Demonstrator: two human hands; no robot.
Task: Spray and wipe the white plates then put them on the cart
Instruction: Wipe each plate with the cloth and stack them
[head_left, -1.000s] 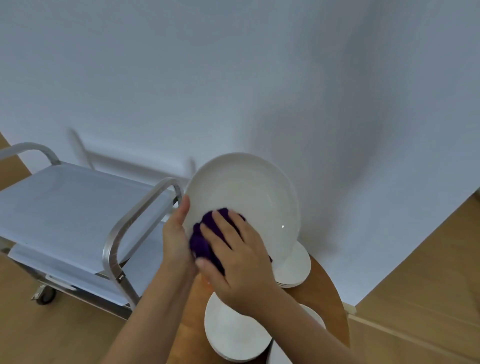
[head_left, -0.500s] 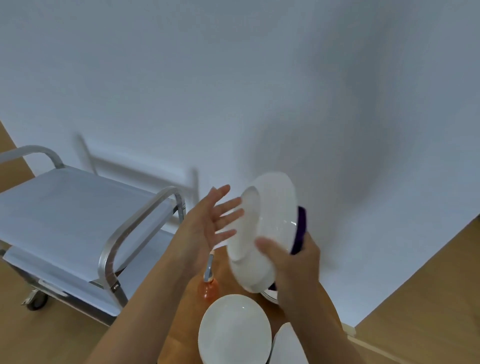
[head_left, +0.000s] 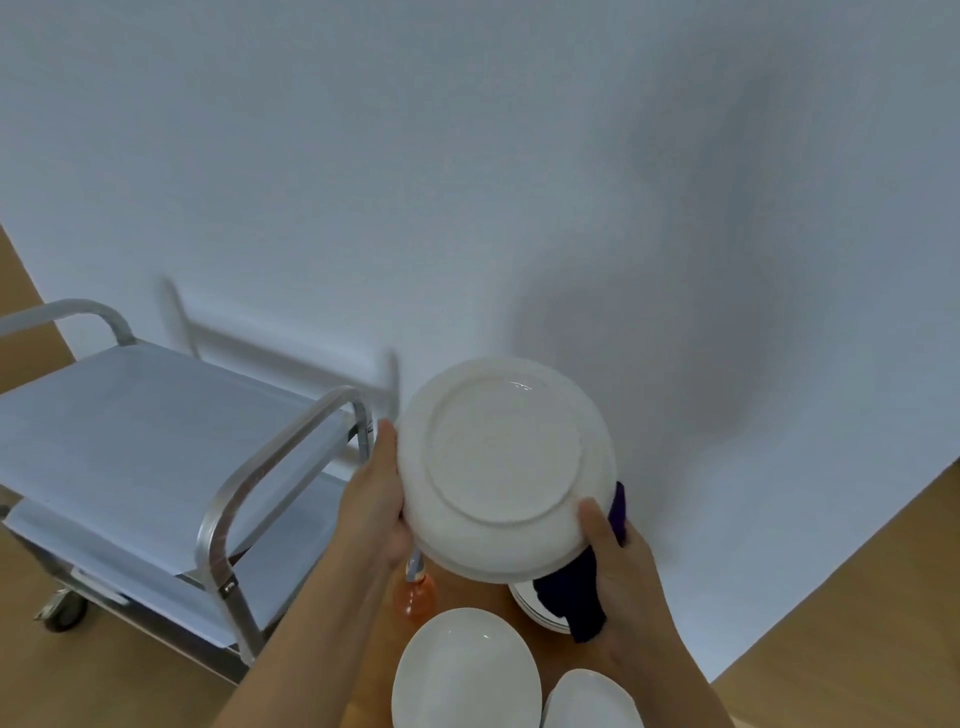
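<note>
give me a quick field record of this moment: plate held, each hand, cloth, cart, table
plate held: white plate, underside facing the camera, raised above the table
left hand: left hand grips the plate's left edge
right hand: right hand holds the plate's lower right edge together with the cloth
cloth: purple cloth, bunched behind the plate
cart: metal cart, no plates seen on it
table: wooden table with more white plates and an orange spray bottle

We see a round wooden table (head_left: 550, 654) at bottom centre w/ white plates (head_left: 465, 670), a plate stack (head_left: 530, 605) & an orange spray bottle (head_left: 415, 595) on it; cart (head_left: 156, 441) at left stands on wood floor (head_left: 831, 623).
</note>
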